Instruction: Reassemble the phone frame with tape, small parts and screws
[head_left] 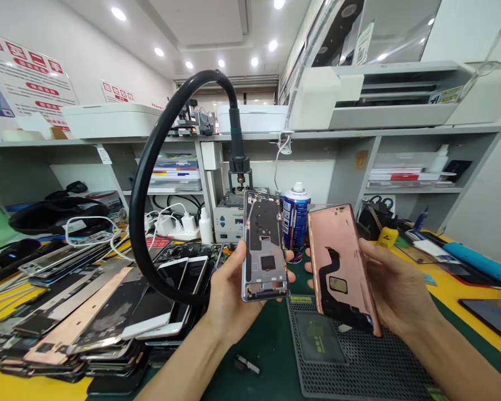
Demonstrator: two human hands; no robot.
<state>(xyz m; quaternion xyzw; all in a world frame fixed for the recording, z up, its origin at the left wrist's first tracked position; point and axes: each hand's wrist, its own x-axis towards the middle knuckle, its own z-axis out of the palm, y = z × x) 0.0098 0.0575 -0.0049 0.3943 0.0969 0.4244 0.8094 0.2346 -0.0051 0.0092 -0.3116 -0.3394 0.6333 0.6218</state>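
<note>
My left hand (229, 295) is closed around a grey phone frame (265, 248), held upright with its bare inner side facing me. Cut-outs and small dark patches show on it. In my right hand (394, 289) is a copper-coloured phone screen (336, 234), its back turned to me and tilted slightly. A black flex cable and a small square part run down its lower half. The two pieces are side by side, with a gap between them. Both hang above the green mat (263, 334) and the dark perforated pad (317, 379).
Stacks of phone parts (83, 317) cover the left side of the bench. A thick black hose (136, 195) arcs up in front of a grey machine (228, 217). Behind my hands stands a blue spray can (295, 209). A small metal piece (248, 364) lies on the mat.
</note>
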